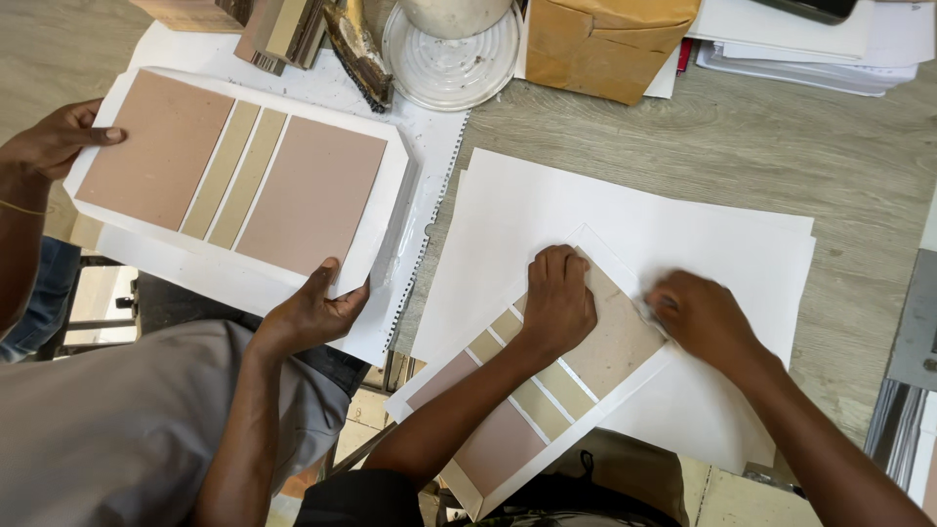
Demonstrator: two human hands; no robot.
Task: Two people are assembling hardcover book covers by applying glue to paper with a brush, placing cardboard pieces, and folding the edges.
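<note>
A white paper sheet carrying pink-brown boards and narrow tan strips (547, 395) lies tilted over the table's near edge. My left hand (558, 301) rests on it with fingers curled, pressing down the tan board (617, 340) at its far end. My right hand (701, 320), slightly blurred, is closed on the white paper edge (639, 283) folded over that board's corner. Large white sheets (683, 234) lie underneath.
At the left another person's two hands (310, 310) hold a similar panel of boards and strips (244, 176) over a spiral-bound pad (429, 195). At the back stand a clear plastic lid (451, 68), a brown paper bag (605, 44), a paper stack (810, 49) and wood blocks (278, 29).
</note>
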